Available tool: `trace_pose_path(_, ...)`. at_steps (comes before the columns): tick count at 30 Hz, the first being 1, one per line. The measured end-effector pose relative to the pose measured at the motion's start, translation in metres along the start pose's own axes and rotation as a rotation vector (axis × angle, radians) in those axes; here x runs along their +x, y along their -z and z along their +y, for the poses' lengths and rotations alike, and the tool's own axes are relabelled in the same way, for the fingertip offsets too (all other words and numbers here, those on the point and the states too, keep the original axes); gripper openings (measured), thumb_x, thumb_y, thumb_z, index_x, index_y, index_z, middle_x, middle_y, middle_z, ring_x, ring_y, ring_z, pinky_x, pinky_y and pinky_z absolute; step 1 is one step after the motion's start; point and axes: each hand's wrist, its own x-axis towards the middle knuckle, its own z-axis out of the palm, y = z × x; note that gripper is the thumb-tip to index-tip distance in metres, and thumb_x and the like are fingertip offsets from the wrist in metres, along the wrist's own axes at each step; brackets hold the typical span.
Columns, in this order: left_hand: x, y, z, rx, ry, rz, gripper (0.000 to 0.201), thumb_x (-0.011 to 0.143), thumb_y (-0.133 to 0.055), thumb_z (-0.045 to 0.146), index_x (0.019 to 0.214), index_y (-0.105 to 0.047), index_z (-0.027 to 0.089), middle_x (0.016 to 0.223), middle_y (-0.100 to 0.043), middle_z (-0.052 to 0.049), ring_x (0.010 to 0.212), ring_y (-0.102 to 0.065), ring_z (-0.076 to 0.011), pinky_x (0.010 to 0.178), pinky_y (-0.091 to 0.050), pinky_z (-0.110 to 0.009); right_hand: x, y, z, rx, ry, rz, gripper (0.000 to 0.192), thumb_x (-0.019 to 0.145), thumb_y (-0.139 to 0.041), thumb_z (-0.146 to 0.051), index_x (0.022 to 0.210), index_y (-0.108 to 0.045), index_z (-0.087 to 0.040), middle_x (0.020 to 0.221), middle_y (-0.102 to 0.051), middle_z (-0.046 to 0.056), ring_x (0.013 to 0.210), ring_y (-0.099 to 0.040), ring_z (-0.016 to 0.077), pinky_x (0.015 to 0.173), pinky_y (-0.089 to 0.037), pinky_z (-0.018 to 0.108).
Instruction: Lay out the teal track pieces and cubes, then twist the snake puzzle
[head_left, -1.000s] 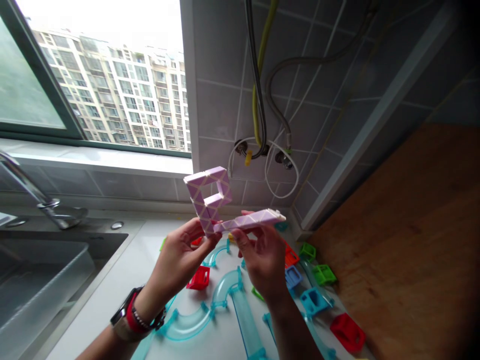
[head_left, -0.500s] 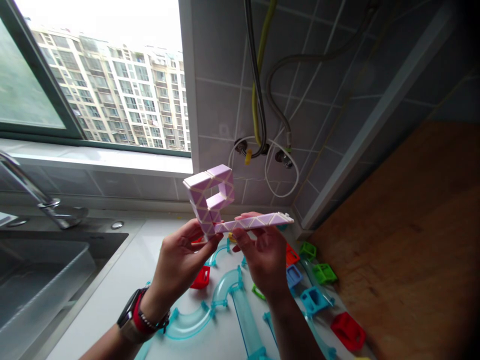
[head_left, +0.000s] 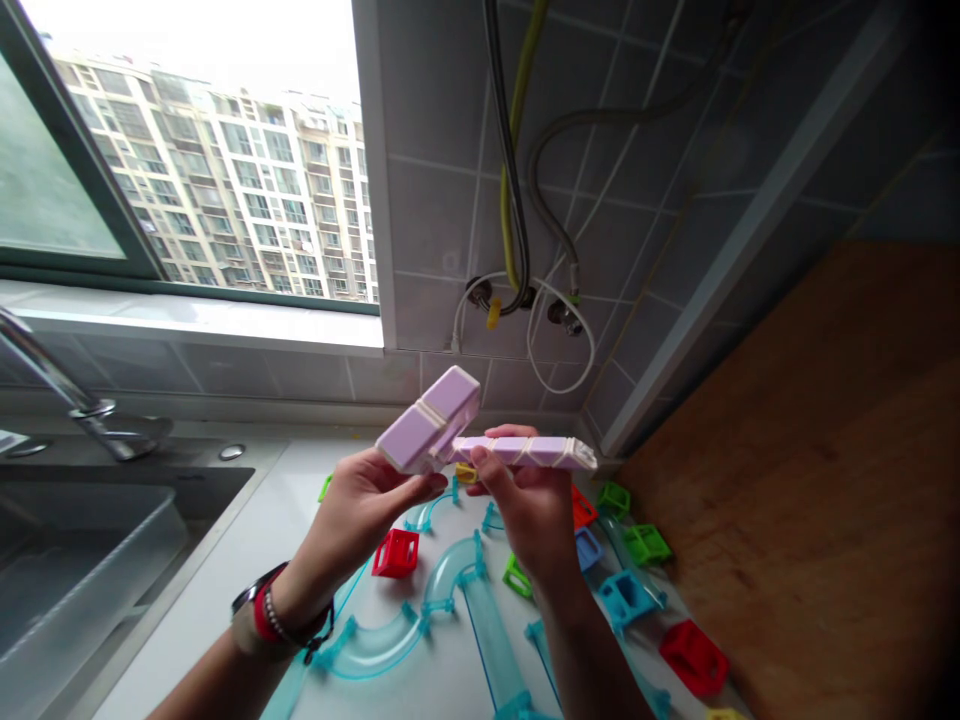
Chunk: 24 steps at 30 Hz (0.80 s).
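Both hands hold a pink-and-white snake puzzle in the air above the counter. Its folded block end tilts toward me on the left, and a straight row of segments stretches off to the right. My left hand is closed on the lower edge of the folded end, thumb pointing right. My right hand grips the straight row between the thumb in front and the fingers behind. A watch, a red band and a beaded bracelet circle my left wrist.
Clear blue track pieces lie on the white counter below, among coloured blocks such as a red one and a green one. At left are a sink with a plastic bin and a faucet. Hoses hang on the tiled wall.
The folded end of the snake puzzle has tipped forward and lower, so its smooth top faces show and its central opening is hidden. Both hands keep their hold.
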Motion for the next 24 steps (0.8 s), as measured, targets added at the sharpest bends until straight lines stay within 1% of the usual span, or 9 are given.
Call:
trace_pose_path(3, 0.001, 0.0, -0.001, -0.057, -0.005, 0.021, 0.025, 0.082, -0.088, 0.03, 0.1, -0.08, 0.015, 0.094, -0.085, -0.007, 0.083, -0.08, -0.0192, 0.078, -0.067, -0.026, -0.002, -0.001, 0.001, 0.021, 0.006, -0.05, 0.036, 0.083, -0.085, -0.042, 0.105, -0.066, -0.022, 0.09, -0.077, 0.002, 0.074, -0.076, 0.0189, 0.058, -0.066, 0.026)
trace_pose_path(7, 0.001, 0.001, -0.003, -0.072, -0.063, 0.048, 0.029, 0.082, -0.088, 0.027, 0.108, -0.078, 0.017, 0.106, -0.084, -0.008, 0.086, -0.079, -0.02, 0.08, -0.067, -0.029, -0.004, 0.0, 0.003, -0.046, 0.001, -0.123, 0.037, 0.083, -0.085, -0.043, 0.109, -0.07, -0.022, 0.1, -0.077, 0.005, 0.081, -0.076, 0.0195, 0.067, -0.066, 0.029)
trace_pose_path(11, 0.002, 0.0, -0.006, -0.027, -0.096, 0.071, 0.025, 0.077, -0.091, 0.026, 0.097, -0.079, 0.015, 0.093, -0.084, -0.007, 0.076, -0.077, -0.0185, 0.071, -0.065, -0.026, -0.005, 0.0, 0.004, -0.02, -0.02, -0.142, 0.037, 0.083, -0.085, -0.041, 0.112, -0.07, -0.023, 0.103, -0.078, 0.005, 0.079, -0.075, 0.0173, 0.069, -0.064, 0.027)
trace_pose_path(14, 0.0, -0.001, -0.008, 0.138, -0.192, 0.147, 0.023, 0.079, -0.089, 0.03, 0.095, -0.08, 0.017, 0.088, -0.084, -0.006, 0.071, -0.076, -0.0197, 0.067, -0.063, -0.027, -0.005, 0.0, 0.005, -0.018, -0.03, -0.133, 0.036, 0.082, -0.085, -0.039, 0.11, -0.07, -0.022, 0.103, -0.078, 0.004, 0.081, -0.076, 0.0184, 0.069, -0.065, 0.027)
trace_pose_path(17, -0.003, -0.003, -0.007, 0.389, -0.329, 0.214, 0.025, 0.078, -0.088, 0.031, 0.102, -0.082, 0.022, 0.1, -0.084, -0.008, 0.086, -0.078, -0.0249, 0.079, -0.063, -0.031, -0.003, -0.002, 0.006, -0.048, -0.034, -0.103, 0.034, 0.08, -0.085, -0.036, 0.108, -0.071, -0.021, 0.098, -0.079, 0.005, 0.081, -0.076, 0.0199, 0.068, -0.065, 0.028)
trace_pose_path(19, -0.003, -0.003, -0.006, 0.533, -0.388, 0.207, 0.025, 0.078, -0.087, 0.03, 0.102, -0.083, 0.025, 0.108, -0.083, -0.009, 0.094, -0.078, -0.0268, 0.085, -0.061, -0.032, -0.002, -0.003, 0.008, -0.058, -0.03, -0.065, 0.035, 0.079, -0.085, -0.034, 0.107, -0.071, -0.02, 0.095, -0.08, 0.005, 0.08, -0.077, 0.0211, 0.068, -0.065, 0.029)
trace_pose_path(20, -0.003, -0.003, -0.006, 0.587, -0.407, 0.196, 0.022, 0.078, -0.086, 0.03, 0.1, -0.083, 0.025, 0.107, -0.083, -0.009, 0.093, -0.078, -0.0268, 0.085, -0.061, -0.032, -0.001, -0.004, 0.009, -0.047, -0.031, -0.048, 0.035, 0.078, -0.086, -0.033, 0.107, -0.071, -0.019, 0.094, -0.08, 0.005, 0.081, -0.078, 0.0221, 0.07, -0.066, 0.029)
trace_pose_path(22, -0.003, -0.002, -0.007, 0.688, -0.443, 0.203, 0.016, 0.079, -0.085, 0.031, 0.093, -0.084, 0.024, 0.097, -0.083, -0.009, 0.085, -0.078, -0.0256, 0.081, -0.06, -0.031, -0.001, -0.006, 0.011, -0.004, -0.034, -0.035, 0.034, 0.079, -0.085, -0.032, 0.107, -0.07, -0.019, 0.096, -0.082, 0.007, 0.087, -0.08, 0.0237, 0.075, -0.067, 0.03)
trace_pose_path(24, -0.003, -0.001, -0.009, 0.753, -0.454, 0.214, 0.014, 0.08, -0.084, 0.033, 0.088, -0.083, 0.022, 0.088, -0.083, -0.008, 0.077, -0.077, -0.0251, 0.077, -0.06, -0.032, 0.0, -0.007, 0.012, 0.028, -0.028, -0.061, 0.032, 0.081, -0.084, -0.032, 0.106, -0.07, -0.018, 0.098, -0.083, 0.007, 0.091, -0.081, 0.0242, 0.08, -0.067, 0.031)
